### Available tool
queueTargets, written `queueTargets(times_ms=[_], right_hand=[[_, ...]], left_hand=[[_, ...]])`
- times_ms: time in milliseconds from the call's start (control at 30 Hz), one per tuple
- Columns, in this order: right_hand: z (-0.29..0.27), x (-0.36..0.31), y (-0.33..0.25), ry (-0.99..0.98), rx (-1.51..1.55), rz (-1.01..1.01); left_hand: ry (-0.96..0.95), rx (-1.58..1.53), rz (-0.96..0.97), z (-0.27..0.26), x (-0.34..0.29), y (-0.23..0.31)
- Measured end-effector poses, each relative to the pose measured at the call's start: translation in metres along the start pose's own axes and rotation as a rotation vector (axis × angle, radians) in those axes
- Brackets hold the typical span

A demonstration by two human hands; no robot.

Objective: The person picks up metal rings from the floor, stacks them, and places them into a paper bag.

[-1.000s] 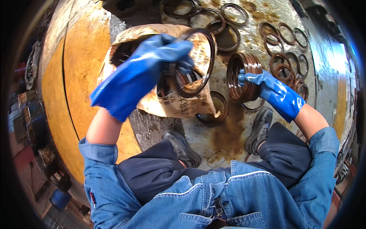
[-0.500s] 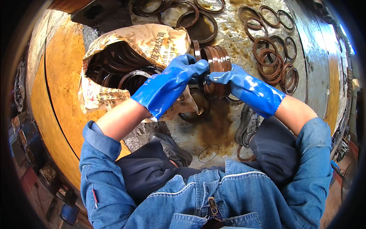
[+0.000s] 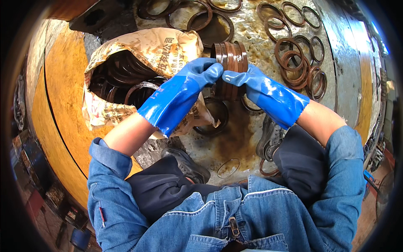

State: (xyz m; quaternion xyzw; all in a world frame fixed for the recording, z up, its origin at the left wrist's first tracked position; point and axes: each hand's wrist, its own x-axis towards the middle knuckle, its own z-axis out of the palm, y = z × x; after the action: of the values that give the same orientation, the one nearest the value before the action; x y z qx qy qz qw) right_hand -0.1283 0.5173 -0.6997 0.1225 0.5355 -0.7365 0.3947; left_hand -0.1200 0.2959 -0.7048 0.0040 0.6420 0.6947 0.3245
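Note:
Both of my hands wear blue rubber gloves and hold a stack of brown, oily ring seals (image 3: 230,59) between them, turned on its side. My left hand (image 3: 204,72) grips the stack's left end, and my right hand (image 3: 247,79) grips its right end. The two thumbs nearly meet in front of the stack; the fingers behind it are hidden. Just left of my left hand lies a torn paper sack (image 3: 184,47), its mouth open. Several dark, shiny rings (image 3: 142,90) are packed inside it.
Loose rings (image 3: 289,54) lie scattered on the oil-stained metal surface (image 3: 235,143) at the right, with other rings (image 3: 210,26) at the far side. A dark ring (image 3: 212,128) lies below the stack. Yellow boards (image 3: 67,101) run along the left. My shoes (image 3: 187,164) rest near the front.
The separate ring at the left hand now sits against the stack's left end. Both hands are closer together, still on the stack. The view has shifted slightly.

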Motion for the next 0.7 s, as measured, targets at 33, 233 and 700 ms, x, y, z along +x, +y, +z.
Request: queueTargets(times_ms=[33,233,700], right_hand=[[0.002,0.001,0.002,0.016,-0.003,-0.013],[0.0,0.003,0.002,-0.101,0.096,0.022],[0.004,-0.005,-0.005,-0.116,-0.006,0.03]], left_hand=[[0.021,-0.048,-0.004,0.004,-0.002,0.003],[0.001,0.065,-0.004,-0.003,0.001,0.001],[-0.042,-0.234,-0.045,0.009,-0.005,-0.009]])
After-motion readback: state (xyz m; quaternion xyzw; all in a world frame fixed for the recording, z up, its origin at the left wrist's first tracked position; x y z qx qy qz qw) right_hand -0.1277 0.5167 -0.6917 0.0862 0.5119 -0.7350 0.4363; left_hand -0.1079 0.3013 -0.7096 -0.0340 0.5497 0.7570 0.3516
